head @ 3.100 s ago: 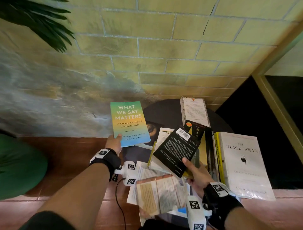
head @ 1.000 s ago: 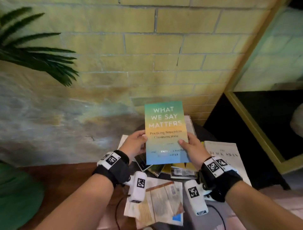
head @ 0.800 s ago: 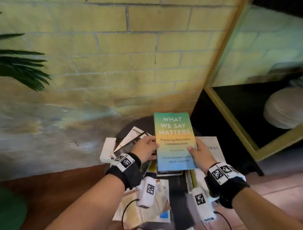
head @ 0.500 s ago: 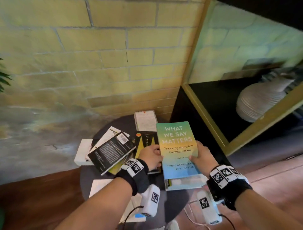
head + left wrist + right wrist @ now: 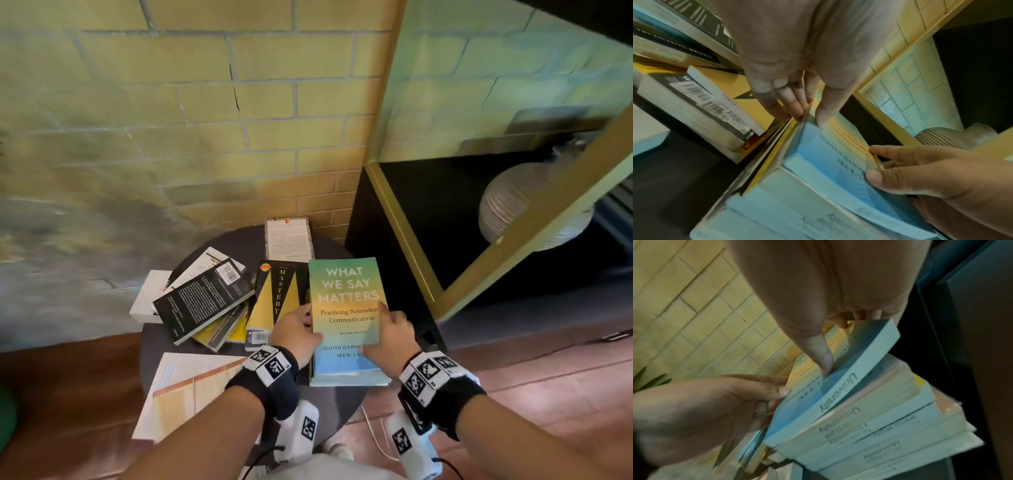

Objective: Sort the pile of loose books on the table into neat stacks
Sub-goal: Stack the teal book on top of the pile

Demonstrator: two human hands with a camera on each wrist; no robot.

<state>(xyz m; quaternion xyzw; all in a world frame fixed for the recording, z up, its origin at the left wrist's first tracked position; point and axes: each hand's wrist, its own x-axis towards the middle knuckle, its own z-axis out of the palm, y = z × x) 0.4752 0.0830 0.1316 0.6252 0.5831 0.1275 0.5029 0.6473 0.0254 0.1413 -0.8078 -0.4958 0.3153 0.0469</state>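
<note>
While both hands clamp its side edges, the teal book (image 5: 344,308) lies between them at lower centre of the frame, long axis running away up the frame. The left hand (image 5: 296,330) pinches its left edge, the right hand (image 5: 390,337) its right, equally near. Beneath, a stack (image 5: 879,431) of about four books; beyond, upper left, roughly seven loose books (image 5: 205,301).

Dim, warm yellowish indoor light. The head view is soft and bends outward at its edges, with the brick wall (image 5: 205,102) smeared at left. Both wrist views are blurred and strongly warped, the nearest hand (image 5: 797,48) a large, unfocused shape.
</note>
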